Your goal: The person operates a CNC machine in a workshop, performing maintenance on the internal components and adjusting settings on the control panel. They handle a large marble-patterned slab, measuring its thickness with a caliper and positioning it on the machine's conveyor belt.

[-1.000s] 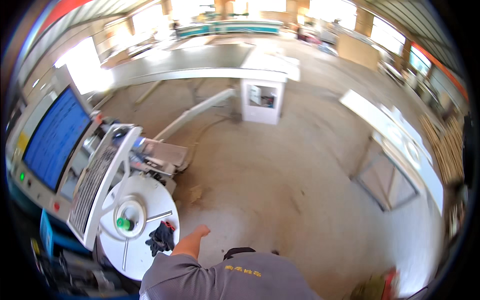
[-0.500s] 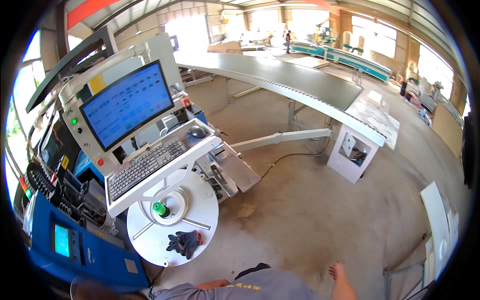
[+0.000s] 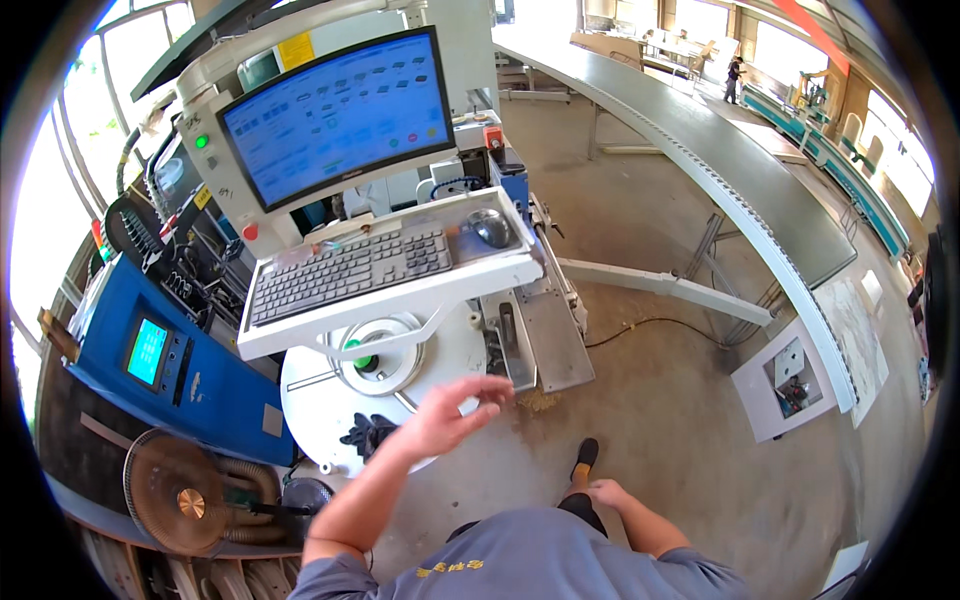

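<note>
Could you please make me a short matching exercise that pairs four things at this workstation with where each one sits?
Things:
1. Mouse
2. Black glove
3. Round fan
4. Left hand

Places:
A. On the white round table
B. On the right end of the keyboard tray
C. Low at the left, below the blue cabinet
D. Raised in the air over the white round table's edge

Pairs: 1-B, 2-A, 3-C, 4-D
</note>
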`<state>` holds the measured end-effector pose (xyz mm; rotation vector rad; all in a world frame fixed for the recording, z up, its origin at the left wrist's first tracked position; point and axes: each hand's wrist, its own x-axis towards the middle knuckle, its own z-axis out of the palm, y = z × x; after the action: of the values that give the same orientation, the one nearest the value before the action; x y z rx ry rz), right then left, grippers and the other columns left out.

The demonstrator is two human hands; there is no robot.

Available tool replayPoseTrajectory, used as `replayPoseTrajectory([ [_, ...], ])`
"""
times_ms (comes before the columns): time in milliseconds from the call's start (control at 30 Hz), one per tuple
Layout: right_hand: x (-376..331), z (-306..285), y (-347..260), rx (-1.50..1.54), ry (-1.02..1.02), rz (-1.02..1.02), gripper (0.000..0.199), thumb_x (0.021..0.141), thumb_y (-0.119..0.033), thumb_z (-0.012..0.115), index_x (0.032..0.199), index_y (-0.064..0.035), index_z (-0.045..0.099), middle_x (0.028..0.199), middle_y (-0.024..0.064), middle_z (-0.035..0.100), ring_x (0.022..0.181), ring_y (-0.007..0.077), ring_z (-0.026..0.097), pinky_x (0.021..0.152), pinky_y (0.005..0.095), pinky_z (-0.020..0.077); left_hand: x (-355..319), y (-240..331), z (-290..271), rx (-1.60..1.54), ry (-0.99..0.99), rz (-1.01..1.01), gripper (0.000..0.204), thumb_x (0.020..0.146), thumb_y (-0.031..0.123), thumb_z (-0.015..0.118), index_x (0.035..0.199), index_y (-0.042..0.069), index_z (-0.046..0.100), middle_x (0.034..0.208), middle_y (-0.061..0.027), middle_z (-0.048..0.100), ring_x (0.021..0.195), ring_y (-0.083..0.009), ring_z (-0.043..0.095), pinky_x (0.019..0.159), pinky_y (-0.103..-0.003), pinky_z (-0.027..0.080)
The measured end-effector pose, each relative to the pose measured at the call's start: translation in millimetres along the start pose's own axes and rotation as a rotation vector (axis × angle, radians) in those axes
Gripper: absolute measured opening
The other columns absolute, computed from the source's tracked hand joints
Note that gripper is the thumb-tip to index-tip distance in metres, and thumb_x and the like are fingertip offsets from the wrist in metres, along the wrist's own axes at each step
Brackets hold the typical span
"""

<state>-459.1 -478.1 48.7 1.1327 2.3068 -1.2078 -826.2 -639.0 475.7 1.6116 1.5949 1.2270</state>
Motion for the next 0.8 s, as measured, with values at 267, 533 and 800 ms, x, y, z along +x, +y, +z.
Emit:
replayPoseTrajectory([
  [267, 45, -27, 180, 0.442, -0.125, 0.535, 0.023, 0.087, -0.021, 0.059, 0.083, -0.0001, 0.067, 0.072, 0.0145, 0.065, 0.057, 0.0272, 0.061, 0.054, 0.0428, 0.0489, 299, 25, -75, 0.890, -0.077, -0.144, 0.041, 0.084, 0.029, 0.062, 0.119, 0.007, 0.061, 0.109, -0.0134, 0.066, 0.102, -0.0307, 0.062, 0.087, -0.039, 0.050],
  [533, 89, -105, 208, 1.052, -0.058, 0.605, 0.019, 0.090, -0.013, 0.055, 0.103, 0.0010, 0.059, 0.091, 0.0195, 0.067, 0.073, 0.0315, 0.067, 0.062, 0.0438, 0.0531, 553, -139, -175, 1.149, 0.443, -0.791, 0.045, 0.079, 0.034, 0.064, 0.115, 0.007, 0.064, 0.117, -0.0140, 0.064, 0.112, -0.0304, 0.059, 0.093, -0.040, 0.048],
  [800, 127, -114, 238, 1.118, 0.017, 0.562, 0.032, 0.093, -0.025, 0.049, 0.106, 0.0012, 0.063, 0.088, 0.0163, 0.069, 0.063, 0.0229, 0.062, 0.051, 0.0349, 0.0488, 634, -220, -215, 1.214, 0.589, -0.767, 0.043, 0.084, 0.029, 0.058, 0.119, 0.005, 0.061, 0.128, -0.0174, 0.056, 0.119, -0.0318, 0.054, 0.100, -0.042, 0.044],
])
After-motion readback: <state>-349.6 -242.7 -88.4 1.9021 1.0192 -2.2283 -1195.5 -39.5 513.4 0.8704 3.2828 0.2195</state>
